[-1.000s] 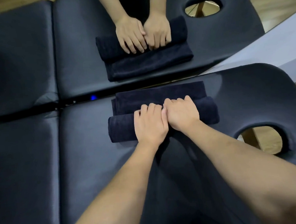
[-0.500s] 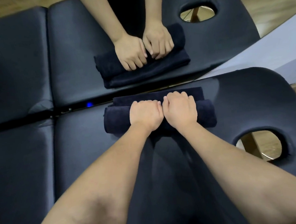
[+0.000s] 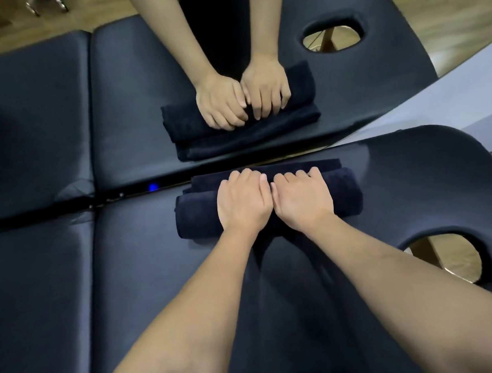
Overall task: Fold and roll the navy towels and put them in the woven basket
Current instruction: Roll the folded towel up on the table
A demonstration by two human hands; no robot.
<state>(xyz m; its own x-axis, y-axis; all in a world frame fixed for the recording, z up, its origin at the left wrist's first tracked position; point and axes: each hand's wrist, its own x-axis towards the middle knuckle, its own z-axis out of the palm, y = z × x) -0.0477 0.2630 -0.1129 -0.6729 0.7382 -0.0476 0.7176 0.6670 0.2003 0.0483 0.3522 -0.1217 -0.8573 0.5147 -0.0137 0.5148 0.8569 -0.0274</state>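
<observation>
A: Status? Where's the towel?

B: Navy towel (image 3: 200,215) lies on the black massage table (image 3: 135,281), close to its far edge, which meets a mirror (image 3: 465,95). Mostly rolled. A short flat tail shows beyond the roll, toward the mirror.

A: Hands?

B: Left hand (image 3: 244,202) and right hand (image 3: 301,197) sit side by side on top of the roll, thumbs nearly touching. Fingers are draped over the roll's far side and curled around it, so both are gripping the towel, not just pressing flat.

A: Basket?

B: Not in frame. Can't say where the woven basket is.

A: Risks?

B: My read, three.
1. Both hands are bunched at the middle; the roll's ends stick out unsupported on each side. Ends could lag and the roll could cone or telescope.
2. The tail is short and the table edge is close. Push too far and the roll could butt against the mirror or run off the edge.
3. On lift, if the loose edge isn't pinned underneath, the roll would likely spring open on the way to the basket.

A: Anything else in view?

B: Face hole (image 3: 450,256) in the table off to the right, well apart from the towel. The mirror shows the same hands and towel.
</observation>
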